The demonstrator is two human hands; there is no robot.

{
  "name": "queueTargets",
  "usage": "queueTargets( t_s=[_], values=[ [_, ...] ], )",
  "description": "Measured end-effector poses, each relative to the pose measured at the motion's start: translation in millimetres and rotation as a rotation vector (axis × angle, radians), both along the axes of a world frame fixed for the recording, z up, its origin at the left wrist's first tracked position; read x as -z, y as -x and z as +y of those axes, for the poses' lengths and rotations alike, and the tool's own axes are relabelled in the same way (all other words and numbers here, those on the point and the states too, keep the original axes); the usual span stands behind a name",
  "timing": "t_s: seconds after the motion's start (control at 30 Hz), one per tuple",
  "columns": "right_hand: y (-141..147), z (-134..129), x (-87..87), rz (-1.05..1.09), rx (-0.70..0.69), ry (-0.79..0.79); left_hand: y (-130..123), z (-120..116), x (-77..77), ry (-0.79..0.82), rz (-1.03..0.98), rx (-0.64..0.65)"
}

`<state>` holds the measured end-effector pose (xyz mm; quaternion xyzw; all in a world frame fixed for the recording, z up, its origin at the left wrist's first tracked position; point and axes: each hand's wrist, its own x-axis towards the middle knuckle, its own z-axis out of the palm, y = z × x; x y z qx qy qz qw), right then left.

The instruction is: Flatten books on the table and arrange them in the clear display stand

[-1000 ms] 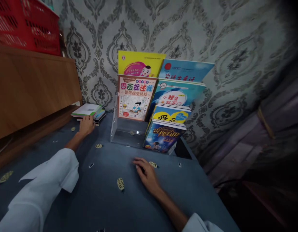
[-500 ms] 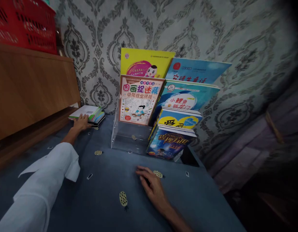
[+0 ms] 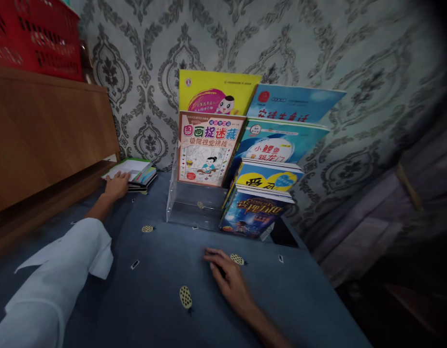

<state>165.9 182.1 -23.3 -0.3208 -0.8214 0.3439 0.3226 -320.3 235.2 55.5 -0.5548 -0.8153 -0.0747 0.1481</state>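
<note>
At the back left, my left hand is on the near edge of a small stack of books, its fingers on the white-and-green top one; the thumb side is partly hidden. My right hand rests on the dark blue cloth, fingers extended and holding nothing. Beyond it stands a clear tiered rack. Its left column holds a yellow book behind a picture-puzzle book. The right column has blue books, a yellow-and-blue one and a dark blue one in front.
A wooden cabinet runs along the left side with a red basket on top. Patterned wallpaper covers the wall behind the rack. A pale curtain hangs at the right.
My left hand has shifted slightly left and towards me on the stack, and the top book has shifted a little left, showing more green behind it. My right hand has stayed in place.
</note>
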Motion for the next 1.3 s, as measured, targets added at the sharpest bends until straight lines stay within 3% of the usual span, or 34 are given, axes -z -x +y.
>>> queueTargets(
  t_s=[0.2,0.4,0.63,0.77,0.83,0.93,1.0,1.1,1.2,1.3],
  values=[
    [1,0,-2.2,0.014,-0.006,-0.015,-14,-12,-9.8,0.048,0.058,0.031],
    [3,0,-3.6,0.024,-0.023,-0.034,-47,-38,-11.8,0.103,0.144,0.051],
    [5,0,-5.4,0.007,-0.028,-0.063,-116,-91,-2.7,0.251,0.239,0.093],
    [5,0,-7.2,0.007,-0.039,-0.075,-156,-122,-20.6,0.494,0.077,0.173],
    [5,0,-7.3,0.009,-0.039,-0.091,-157,-125,-33.5,0.521,-0.057,0.232],
    [6,0,-6.9,0.012,-0.040,-0.111,-131,-114,-41.3,0.471,-0.093,0.078],
    [7,0,-6.7,0.015,-0.038,-0.119,-107,-105,-32.8,0.422,-0.120,-0.029],
    [7,-1,-6.6,0.023,-0.037,-0.139,-84,-100,-3.8,0.379,-0.182,-0.039],
    [7,-1,-6.6,0.022,-0.049,-0.149,-83,-106,26.1,0.372,-0.178,-0.042],
    [7,-1,-6.6,0.016,-0.055,-0.149,-92,-117,41.4,0.355,-0.160,-0.017]
  ],
)
